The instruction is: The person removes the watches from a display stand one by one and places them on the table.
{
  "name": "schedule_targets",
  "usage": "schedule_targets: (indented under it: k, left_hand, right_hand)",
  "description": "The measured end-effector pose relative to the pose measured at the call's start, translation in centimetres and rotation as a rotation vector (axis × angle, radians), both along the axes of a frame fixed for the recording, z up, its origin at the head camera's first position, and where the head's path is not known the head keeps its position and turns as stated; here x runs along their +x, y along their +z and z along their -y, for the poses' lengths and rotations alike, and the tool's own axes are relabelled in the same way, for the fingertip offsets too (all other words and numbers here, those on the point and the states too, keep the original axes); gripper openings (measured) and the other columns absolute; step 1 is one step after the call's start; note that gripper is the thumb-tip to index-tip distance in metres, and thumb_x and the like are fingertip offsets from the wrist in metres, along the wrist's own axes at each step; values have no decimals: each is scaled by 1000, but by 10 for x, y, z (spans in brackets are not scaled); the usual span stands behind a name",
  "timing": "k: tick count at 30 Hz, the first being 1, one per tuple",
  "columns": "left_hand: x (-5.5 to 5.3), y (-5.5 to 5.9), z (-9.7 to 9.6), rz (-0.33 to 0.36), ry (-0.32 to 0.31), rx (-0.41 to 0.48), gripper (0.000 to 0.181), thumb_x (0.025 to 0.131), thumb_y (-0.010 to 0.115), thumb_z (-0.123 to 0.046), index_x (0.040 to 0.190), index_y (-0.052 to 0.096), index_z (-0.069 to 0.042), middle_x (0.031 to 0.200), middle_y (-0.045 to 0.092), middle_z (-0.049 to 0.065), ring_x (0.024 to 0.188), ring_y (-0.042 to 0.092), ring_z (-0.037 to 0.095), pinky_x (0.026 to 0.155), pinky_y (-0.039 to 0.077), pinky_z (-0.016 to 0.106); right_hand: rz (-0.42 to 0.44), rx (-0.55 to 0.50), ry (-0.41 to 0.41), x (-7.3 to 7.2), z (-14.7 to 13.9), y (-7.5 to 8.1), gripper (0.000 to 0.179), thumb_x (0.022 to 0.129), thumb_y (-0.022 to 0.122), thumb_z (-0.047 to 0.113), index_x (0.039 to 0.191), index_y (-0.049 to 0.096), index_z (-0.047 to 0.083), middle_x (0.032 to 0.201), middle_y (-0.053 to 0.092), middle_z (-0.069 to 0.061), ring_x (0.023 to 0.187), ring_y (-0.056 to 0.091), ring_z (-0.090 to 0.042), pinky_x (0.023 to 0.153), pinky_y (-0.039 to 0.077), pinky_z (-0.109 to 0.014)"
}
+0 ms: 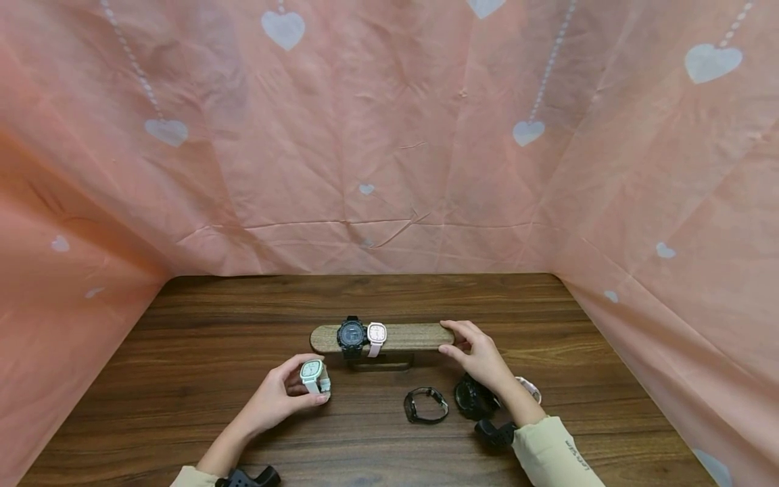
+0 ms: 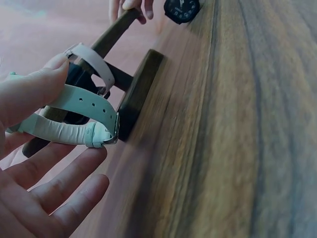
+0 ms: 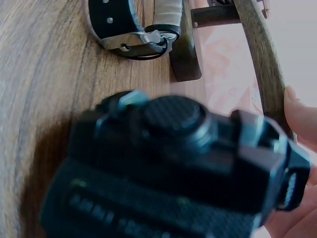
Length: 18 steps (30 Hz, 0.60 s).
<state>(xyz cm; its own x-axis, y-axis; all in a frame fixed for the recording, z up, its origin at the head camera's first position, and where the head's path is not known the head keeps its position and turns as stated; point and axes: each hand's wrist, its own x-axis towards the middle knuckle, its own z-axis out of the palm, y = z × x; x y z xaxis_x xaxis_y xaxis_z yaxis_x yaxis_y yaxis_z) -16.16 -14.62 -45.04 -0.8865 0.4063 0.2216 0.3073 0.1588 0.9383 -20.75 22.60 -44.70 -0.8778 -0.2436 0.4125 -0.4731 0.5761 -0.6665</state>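
Observation:
My left hand (image 1: 274, 400) holds a mint-green watch (image 1: 312, 370) between thumb and fingers, in front of the left end of a wooden watch stand (image 1: 420, 336). Its strap (image 2: 84, 100) is buckled into a loop in the left wrist view. With thumb and fingertips my right hand (image 1: 482, 357) grips the stand's right end. A black watch (image 1: 351, 335) and a pale pink square watch (image 1: 376, 333) sit side by side round the left half of the bar. The stand's lower base (image 2: 141, 91) rests on the table.
On the wooden table (image 1: 231, 318), a thin black watch (image 1: 410, 408) lies before the stand. A bulky black watch (image 1: 470, 398) is under my right wrist, and a pale watch (image 1: 531, 388) lies beyond it, partly covered by the forearm. Pink curtains (image 1: 365, 149) enclose the table.

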Motion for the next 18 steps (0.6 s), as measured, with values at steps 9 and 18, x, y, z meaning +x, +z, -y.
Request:
schedule_targets:
  k: [9,18]
  left_hand:
    - [2,0,-11,5,-45,-10,56,74,77,-3,123,50,0,102,59,23,89,62,35,77,53,34]
    - [4,3,-28,-21,-103,-9,55,73,77,-2,121,50,-2,99,61,22,87,63,35,76,53,35]
  right_hand:
    - [0,8,-1,0,0,0,46,80,73,13,123,58,4,109,59,-4,81,56,-15,70,53,-32]
    - [-4,4,-2,0,0,-1,45,80,73,13,122,59,6,108,59,-4,82,56,-16,69,53,-31]
